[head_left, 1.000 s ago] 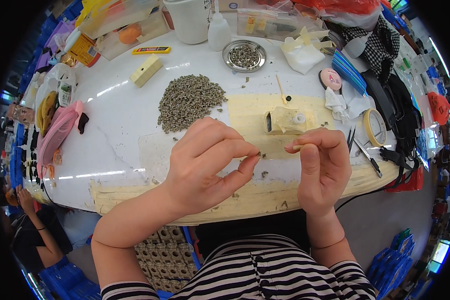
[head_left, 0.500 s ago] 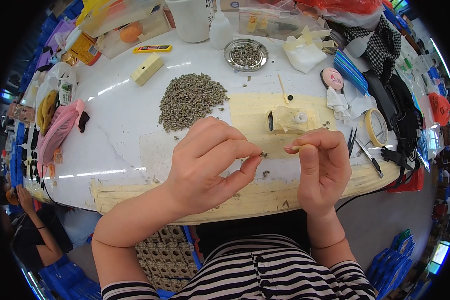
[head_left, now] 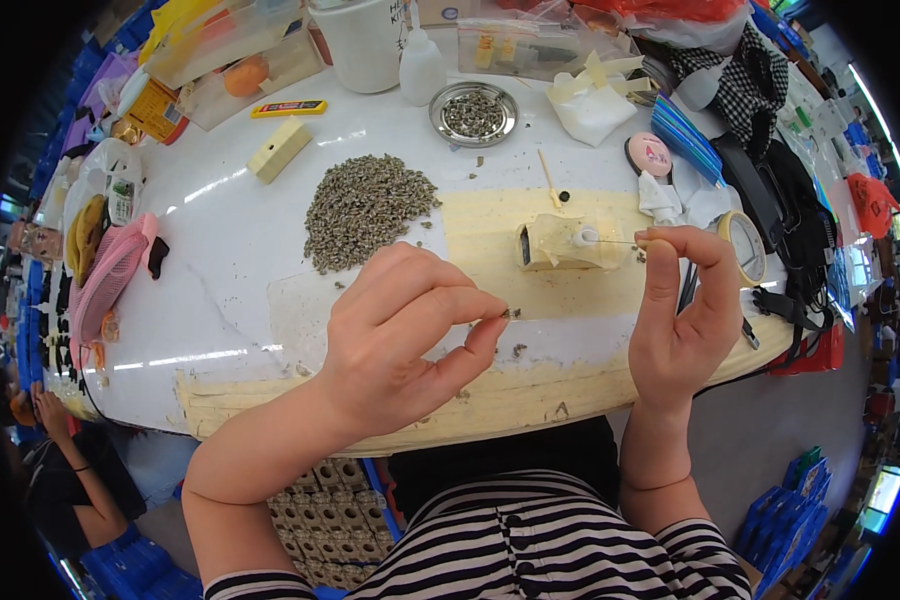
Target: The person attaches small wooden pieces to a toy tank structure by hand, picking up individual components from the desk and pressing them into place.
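Note:
My left hand (head_left: pixel 410 340) is closed in a pinch on a tiny metal part (head_left: pixel 511 314), held low over the taped front of the table. My right hand (head_left: pixel 682 310) is also closed, thumb and forefinger pinching a thin needle-like stick (head_left: pixel 618 242). The stick's tip is at a small white cup (head_left: pixel 584 237), fixed on a block wrapped in cream tape (head_left: pixel 555 256); whether it touches is too small to tell. A large heap of similar tiny metal parts (head_left: pixel 365 212) lies beyond my left hand.
Behind stand a round metal dish of parts (head_left: pixel 515 125), a white squeeze bottle (head_left: pixel 423 70) and a white bucket (head_left: pixel 360 50). A tape roll (head_left: pixel 742 250) lies beside my right hand. A pink mesh pouch (head_left: pixel 115 275) is at left. Another person's arm (head_left: pixel 70 455) shows lower left.
My right hand has moved right, away from my left, bringing the stick's tip to the white cup. The left hand keeps its pinch on the part. The view has shifted slightly.

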